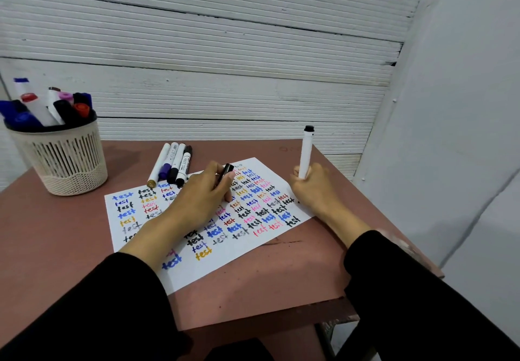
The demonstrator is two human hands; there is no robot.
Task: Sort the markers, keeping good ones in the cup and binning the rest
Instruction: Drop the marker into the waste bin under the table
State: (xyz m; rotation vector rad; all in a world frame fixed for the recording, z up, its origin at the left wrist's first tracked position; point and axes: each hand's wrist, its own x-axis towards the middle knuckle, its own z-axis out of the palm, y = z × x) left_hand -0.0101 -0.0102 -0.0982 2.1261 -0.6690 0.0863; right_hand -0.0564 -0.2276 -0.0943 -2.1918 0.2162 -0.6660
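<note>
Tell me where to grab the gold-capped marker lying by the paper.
Pinch the gold-capped marker mid-barrel from above, on its white shaft. It lies flat on the table, outermost on the left of the row of markers, so that side is free for a finger.

White marker [305, 153] with black end, upright, gripped at its lower part by the right hand [311, 184]; its black cap [226, 172] pinched in the left hand [204, 194] over the paper. Four capped markers [171, 165] lying side by side on the table beyond the sheet. Beige slotted cup [60, 155] at far left, upright, filled with assorted capped markers [46, 105]
</note>
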